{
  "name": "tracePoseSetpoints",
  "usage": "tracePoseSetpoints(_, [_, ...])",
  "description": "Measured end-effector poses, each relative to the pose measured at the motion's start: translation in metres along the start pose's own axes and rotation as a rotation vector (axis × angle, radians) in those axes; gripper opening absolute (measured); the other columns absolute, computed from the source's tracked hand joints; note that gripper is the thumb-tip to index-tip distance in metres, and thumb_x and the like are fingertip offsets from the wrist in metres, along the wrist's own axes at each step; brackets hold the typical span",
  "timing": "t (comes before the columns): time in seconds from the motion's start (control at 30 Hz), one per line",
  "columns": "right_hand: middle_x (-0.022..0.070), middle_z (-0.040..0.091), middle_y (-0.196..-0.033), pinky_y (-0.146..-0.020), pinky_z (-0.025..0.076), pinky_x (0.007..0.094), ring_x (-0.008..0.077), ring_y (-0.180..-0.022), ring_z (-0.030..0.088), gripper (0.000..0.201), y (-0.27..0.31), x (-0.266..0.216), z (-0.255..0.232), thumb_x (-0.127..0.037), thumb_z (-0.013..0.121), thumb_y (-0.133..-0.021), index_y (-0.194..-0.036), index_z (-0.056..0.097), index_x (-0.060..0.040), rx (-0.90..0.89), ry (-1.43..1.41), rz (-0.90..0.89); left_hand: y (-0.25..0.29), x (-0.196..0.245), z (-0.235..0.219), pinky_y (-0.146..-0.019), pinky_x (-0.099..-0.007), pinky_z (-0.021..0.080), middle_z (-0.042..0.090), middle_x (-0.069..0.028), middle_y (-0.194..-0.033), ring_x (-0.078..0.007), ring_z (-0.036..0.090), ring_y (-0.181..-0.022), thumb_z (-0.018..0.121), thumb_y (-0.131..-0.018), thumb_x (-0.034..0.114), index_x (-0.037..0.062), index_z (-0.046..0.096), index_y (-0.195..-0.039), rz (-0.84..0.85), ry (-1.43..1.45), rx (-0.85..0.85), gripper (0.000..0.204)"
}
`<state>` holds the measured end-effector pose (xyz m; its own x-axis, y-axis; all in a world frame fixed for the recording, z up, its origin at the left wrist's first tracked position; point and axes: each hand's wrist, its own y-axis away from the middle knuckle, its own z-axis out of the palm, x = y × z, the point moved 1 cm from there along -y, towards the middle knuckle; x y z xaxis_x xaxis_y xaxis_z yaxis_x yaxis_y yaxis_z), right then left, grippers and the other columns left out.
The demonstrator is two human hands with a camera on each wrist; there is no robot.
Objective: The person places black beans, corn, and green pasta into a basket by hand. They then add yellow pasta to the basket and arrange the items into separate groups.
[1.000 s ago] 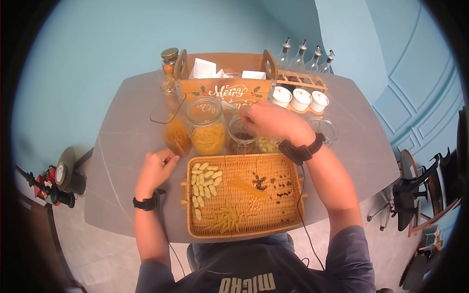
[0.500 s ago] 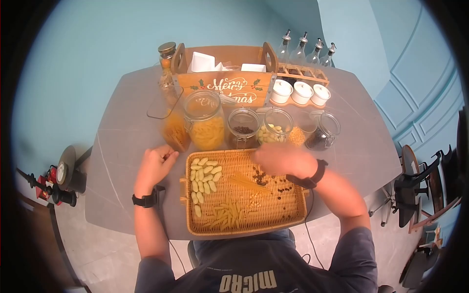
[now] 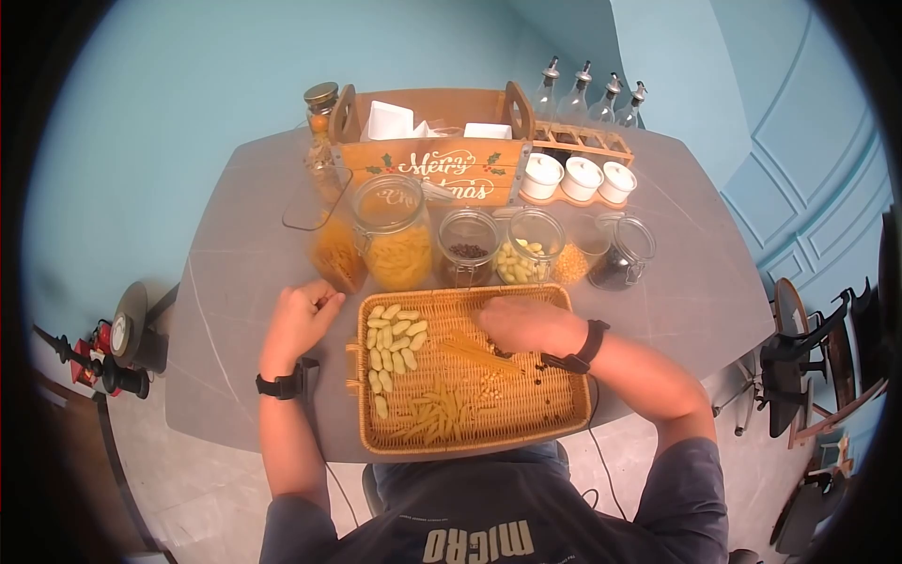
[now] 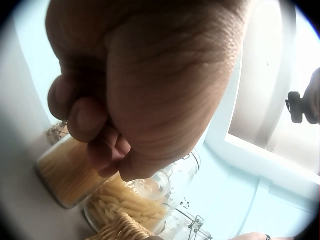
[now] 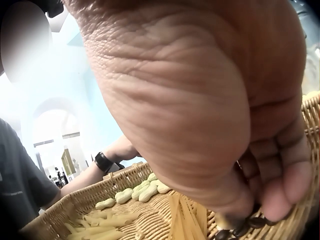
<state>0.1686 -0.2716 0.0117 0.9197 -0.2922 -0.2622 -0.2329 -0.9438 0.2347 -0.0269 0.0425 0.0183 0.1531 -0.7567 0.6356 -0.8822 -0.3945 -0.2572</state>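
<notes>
My right hand (image 3: 531, 324) is low over the far right part of the wicker basket (image 3: 521, 428). Its thumb and curled fingers close in on dark coffee beans (image 5: 241, 229) at the fingertips. Strands of spaghetti (image 3: 470, 352) lie beside it. The basket also bears peanuts in shells (image 3: 391, 350), penne (image 3: 434, 416) and corn kernels (image 3: 490, 385). Left of the basket, my left hand (image 3: 303, 315) rests on the table, fingers loosely curled and holding nothing. Near it stands a clear container of spaghetti (image 3: 340, 256).
Behind the basket stand glass jars of penne (image 3: 399, 258), brown beans (image 3: 467, 252), peanuts (image 3: 526, 260), corn (image 3: 569, 265) and black contents (image 3: 613, 271). Farther back are a wooden crate (image 3: 442, 169), white lidded pots (image 3: 583, 177) and dispenser bottles (image 3: 573, 103).
My right hand has come from over the brown bean jar, toward me and down into the basket. My left hand has stayed put.
</notes>
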Motion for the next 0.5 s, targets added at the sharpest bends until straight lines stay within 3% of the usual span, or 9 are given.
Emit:
tracePoseSetpoints(0.27, [0.0271,0.076,-0.091,-0.081,0.063,0.0511,0.0435,-0.096,0.079,0.011,0.002,-0.004,0.013,-0.001,0.065,-0.092,-0.095,0.073,0.0058,0.101,-0.028,-0.005,0.001,0.000,-0.001,-0.059,-0.0409,0.048,0.068,-0.0225,-0.075,-0.0323,0.060,-0.060,0.080,-0.098,0.012,-0.0053,0.073,-0.093,0.027,0.008,0.028,0.020])
tracePoseSetpoints(0.5, [0.0271,0.077,-0.094,-0.082,0.064,0.0500,0.0438,-0.096,0.079,0.013,0.006,-0.007,0.009,0.001,0.064,-0.090,-0.093,0.077,0.0053,0.055,-0.009,-0.035,0.001,0.001,-0.003,-0.060,-0.0414,0.049,0.069,-0.0230,-0.078,-0.0352,0.061,-0.061,0.080,-0.097,0.013,-0.0050,0.073,-0.093,0.038,-0.010,0.025,0.020])
